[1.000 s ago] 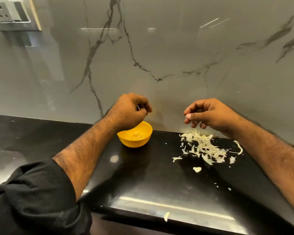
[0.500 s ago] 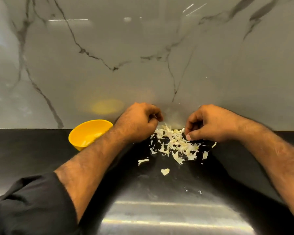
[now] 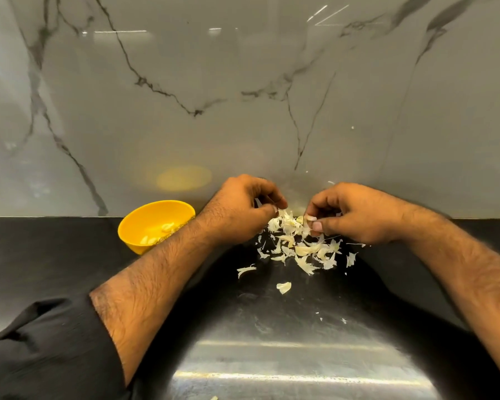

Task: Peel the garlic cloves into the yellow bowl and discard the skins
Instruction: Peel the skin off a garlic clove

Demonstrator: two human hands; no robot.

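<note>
Fingers of both hands are curled and meet over the pile of garlic skins (image 3: 299, 246) on the black countertop (image 3: 70, 255). The left hand (image 3: 237, 212) has its fingertips bent in toward the top of the pile; whether they actually grip a scrap cannot be told. The right hand (image 3: 355, 215) pinches a small pale piece between thumb and forefinger at the pile's upper edge; whether it is a clove or a skin, and which way its long axis runs, cannot be told.

The yellow bowl (image 3: 133, 235) sits just left of the left wrist, against the marble backsplash (image 3: 243, 111), partly covered by the forearm. Inside it lie a few peeled garlic cloves (image 3: 159, 233), small and pale; their orientation is too small to read.

Loose skins trail nearer the person from the pile, one curled piece (image 3: 283, 287) lying apart. A black sleeve (image 3: 46, 350) covers the left upper arm.
</note>
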